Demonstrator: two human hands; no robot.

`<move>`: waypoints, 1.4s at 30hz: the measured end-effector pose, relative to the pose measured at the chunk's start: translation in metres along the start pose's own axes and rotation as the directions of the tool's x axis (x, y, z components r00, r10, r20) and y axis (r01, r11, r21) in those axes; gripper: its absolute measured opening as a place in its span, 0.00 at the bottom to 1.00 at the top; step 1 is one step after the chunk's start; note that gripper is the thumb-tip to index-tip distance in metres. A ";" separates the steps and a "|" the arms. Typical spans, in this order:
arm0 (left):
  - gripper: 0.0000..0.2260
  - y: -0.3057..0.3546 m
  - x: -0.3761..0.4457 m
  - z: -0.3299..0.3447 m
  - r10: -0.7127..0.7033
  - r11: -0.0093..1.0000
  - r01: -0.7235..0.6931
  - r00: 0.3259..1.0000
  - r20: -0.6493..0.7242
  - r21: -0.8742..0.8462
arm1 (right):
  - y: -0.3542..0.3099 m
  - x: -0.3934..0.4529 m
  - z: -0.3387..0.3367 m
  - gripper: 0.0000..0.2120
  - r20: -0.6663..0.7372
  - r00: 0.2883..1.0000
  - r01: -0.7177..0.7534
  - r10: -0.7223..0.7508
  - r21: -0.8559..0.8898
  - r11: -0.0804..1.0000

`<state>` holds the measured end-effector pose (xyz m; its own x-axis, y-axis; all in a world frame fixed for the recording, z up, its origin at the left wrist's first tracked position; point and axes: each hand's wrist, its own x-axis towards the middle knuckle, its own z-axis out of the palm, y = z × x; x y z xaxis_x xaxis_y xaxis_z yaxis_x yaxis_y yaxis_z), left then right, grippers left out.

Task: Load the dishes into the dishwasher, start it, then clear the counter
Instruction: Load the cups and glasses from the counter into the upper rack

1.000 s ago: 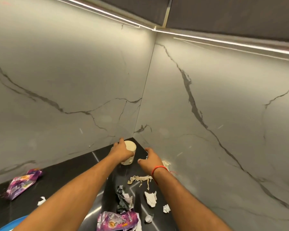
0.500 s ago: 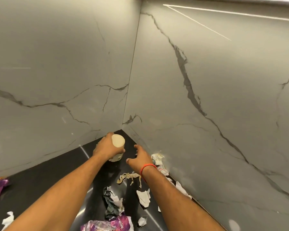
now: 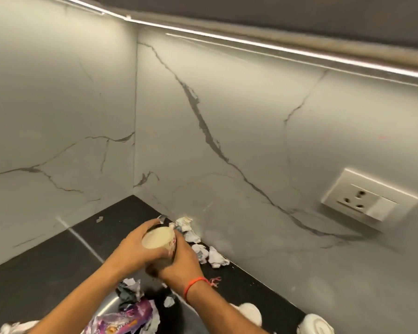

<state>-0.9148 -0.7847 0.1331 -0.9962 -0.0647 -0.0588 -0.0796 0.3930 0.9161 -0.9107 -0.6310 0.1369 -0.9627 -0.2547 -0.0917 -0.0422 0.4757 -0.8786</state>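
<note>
Both hands are wrapped around one small cream paper cup (image 3: 158,239), the left hand (image 3: 135,247) curled around its near side and the right hand (image 3: 182,257), an orange thread bracelet (image 3: 194,284) on its wrist, gripping it from below, lifted above the glossy black stone countertop (image 3: 46,266) near the grey-veined marble wall corner (image 3: 135,116). Below, a white wall socket (image 3: 369,197), a purple foil wrapper (image 3: 126,321) and crumpled white paper scraps (image 3: 212,255) along the wall.
</note>
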 end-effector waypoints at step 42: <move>0.26 0.232 -0.548 0.520 0.306 0.941 -0.153 0.004 0.952 -0.301 | 0.187 -0.764 -0.239 0.38 -0.860 0.006 -0.163 0.511 0.503 0.849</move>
<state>-0.4067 -0.1807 0.1715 -0.0624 0.9932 -0.0980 0.0886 0.1033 0.9907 -0.2467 -0.1456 0.1546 -0.2574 0.9652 -0.0462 0.2553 0.0218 -0.9666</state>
